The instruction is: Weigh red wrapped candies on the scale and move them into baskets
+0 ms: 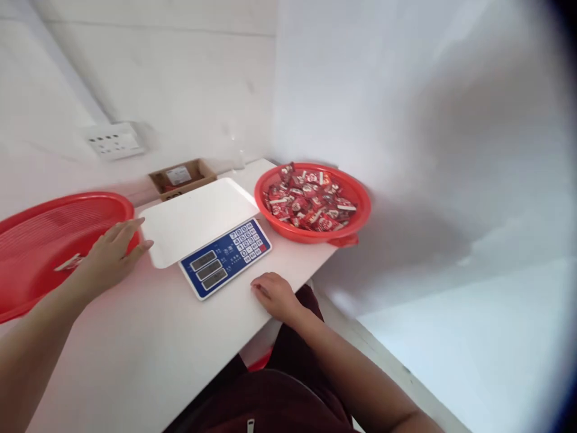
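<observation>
My left hand (110, 255) rests with fingers stretched out against the rim of a large red basket (40, 240) at the left, which is nearly empty apart from one small packet (67, 263). My right hand (274, 293) lies on the white table's front edge with fingers curled down, holding nothing I can see. Between the hands stands a weighing scale (198, 225) with a white pan and a blue keypad panel (226, 255). Another red basket (313, 204), full of several red wrapped candies, sits at the right end of the table.
A small open cardboard box (181, 178) stands behind the scale against the wall. A white socket strip (115, 140) is on the wall above. The table (148, 337) ends at the right, beside a white wall and pale floor.
</observation>
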Motion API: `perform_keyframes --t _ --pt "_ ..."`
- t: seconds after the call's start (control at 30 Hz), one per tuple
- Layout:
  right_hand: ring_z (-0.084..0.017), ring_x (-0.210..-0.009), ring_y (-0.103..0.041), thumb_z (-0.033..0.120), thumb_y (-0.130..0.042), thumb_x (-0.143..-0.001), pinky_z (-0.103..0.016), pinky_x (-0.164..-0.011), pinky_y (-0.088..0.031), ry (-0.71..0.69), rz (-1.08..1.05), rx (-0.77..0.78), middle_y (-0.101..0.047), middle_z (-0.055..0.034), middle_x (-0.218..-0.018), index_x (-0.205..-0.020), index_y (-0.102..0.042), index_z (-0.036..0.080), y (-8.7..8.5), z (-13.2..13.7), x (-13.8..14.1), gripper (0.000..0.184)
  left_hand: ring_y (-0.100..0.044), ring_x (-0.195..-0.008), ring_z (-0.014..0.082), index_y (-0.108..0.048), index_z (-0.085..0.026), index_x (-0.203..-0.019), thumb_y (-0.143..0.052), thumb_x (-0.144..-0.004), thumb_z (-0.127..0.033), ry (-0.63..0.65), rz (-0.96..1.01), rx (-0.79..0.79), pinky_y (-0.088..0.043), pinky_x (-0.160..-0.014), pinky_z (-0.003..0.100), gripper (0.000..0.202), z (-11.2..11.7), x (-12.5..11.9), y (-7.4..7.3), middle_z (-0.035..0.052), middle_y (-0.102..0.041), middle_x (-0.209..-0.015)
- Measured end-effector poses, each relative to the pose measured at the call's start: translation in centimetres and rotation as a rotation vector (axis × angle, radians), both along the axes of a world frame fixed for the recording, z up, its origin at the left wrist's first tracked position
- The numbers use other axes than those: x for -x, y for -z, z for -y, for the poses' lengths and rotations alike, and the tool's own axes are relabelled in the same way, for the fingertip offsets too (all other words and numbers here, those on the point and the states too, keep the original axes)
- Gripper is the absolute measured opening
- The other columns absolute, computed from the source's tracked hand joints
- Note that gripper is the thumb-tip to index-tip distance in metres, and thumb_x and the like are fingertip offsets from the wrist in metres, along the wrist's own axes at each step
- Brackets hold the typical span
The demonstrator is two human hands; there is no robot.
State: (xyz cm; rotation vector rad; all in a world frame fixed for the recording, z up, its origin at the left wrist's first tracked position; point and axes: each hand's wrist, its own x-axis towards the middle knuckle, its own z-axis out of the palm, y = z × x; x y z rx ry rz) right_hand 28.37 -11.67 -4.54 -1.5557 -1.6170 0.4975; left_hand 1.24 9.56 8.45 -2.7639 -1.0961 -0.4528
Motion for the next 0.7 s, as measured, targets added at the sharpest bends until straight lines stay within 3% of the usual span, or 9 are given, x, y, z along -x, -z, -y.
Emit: perform_keyframes --t 0.07,0.13,0.23,0.33,0.43,0.57,0.7 --pt "-0.015 -0.082 -0.055 0.024 -0.045 -0.084 -0.029 -0.079 -0.043 -0.037 0.016 -0.064 -0.064 -0.0048 -0.083 -0.088 -0.062 0.020 0.7 3.3 0.4 0.017 -0.033 -0.127 0.0349 -0.020 -0.032 -0.138 -0.031 -0.088 -0.045 0.048 0.022 0.061 -0.035 -0.097 0.057 0.053 1.7 -3.4 0.4 0.0048 -0.041 -0.137" --pt "-0.015 -0.082 -0.056 0.027 -0.043 -0.086 -0.027 -0.077 -0.044 0.017 -0.041 -0.021 -0.064 -0.0050 -0.085 -0.090 -0.062 0.020 2.1 7.2 0.5 0.021 -0.029 -0.130 0.0331 -0.020 -0.035 -0.137 -0.032 -0.088 -0.047 0.183 0.056 0.070 -0.030 -0.101 0.057 0.052 3.9 -6.8 1.1 0.0013 -0.038 -0.138" --pt "-0.013 -0.083 -0.058 0.027 -0.039 -0.088 -0.025 -0.077 -0.043 0.242 -0.155 0.243 -0.065 -0.0036 -0.089 -0.091 -0.062 0.020 6.3 13.7 -0.4 0.024 -0.035 -0.128 0.0261 -0.027 -0.035 -0.135 -0.036 -0.089 -0.043 0.446 0.044 0.086 -0.030 -0.106 0.047 0.047 7.6 -11.5 2.8 0.0018 -0.042 -0.134" --pt "-0.014 -0.085 -0.058 0.026 -0.040 -0.087 -0.025 -0.078 -0.041 0.511 -0.104 0.671 -0.065 -0.0021 -0.091 -0.091 -0.062 0.022 11.7 20.4 -2.5 0.023 -0.038 -0.126 0.0235 -0.038 -0.031 -0.130 -0.038 -0.089 -0.041 0.698 -0.061 0.155 -0.031 -0.106 0.041 0.042 11.5 -16.1 5.0 0.0035 -0.047 -0.132" --pt "-0.018 -0.082 -0.060 0.020 -0.037 -0.086 -0.029 -0.072 -0.041 0.716 -0.133 0.879 -0.066 -0.0081 -0.088 -0.090 -0.063 0.016 16.4 27.1 -4.3 0.026 -0.035 -0.128 0.0229 -0.045 -0.029 -0.127 -0.038 -0.089 -0.039 0.878 -0.214 0.244 -0.031 -0.106 0.039 0.040 15.0 -20.7 7.4 0.0036 -0.045 -0.136" --pt "-0.016 -0.081 -0.061 0.014 -0.042 -0.085 -0.028 -0.071 -0.043 0.872 -0.256 1.086 -0.066 -0.0078 -0.087 -0.085 -0.063 0.015 20.6 34.3 -5.3 0.021 -0.029 -0.132 0.0254 -0.044 -0.025 -0.130 -0.043 -0.086 -0.036 0.922 -0.381 0.253 -0.030 -0.104 0.044 0.044 17.4 -26.1 10.6 0.0090 -0.034 -0.143" --pt "-0.013 -0.082 -0.059 0.027 -0.052 -0.085 -0.031 -0.074 -0.048 0.957 -0.419 1.226 -0.062 -0.0036 -0.093 -0.091 -0.060 0.015 24.4 38.4 -5.7 0.015 -0.024 -0.133 0.0303 -0.042 -0.023 -0.132 -0.047 -0.082 -0.033 0.842 -0.426 0.112 -0.026 -0.104 0.051 0.050 17.0 -29.8 13.3 0.0118 -0.031 -0.144"
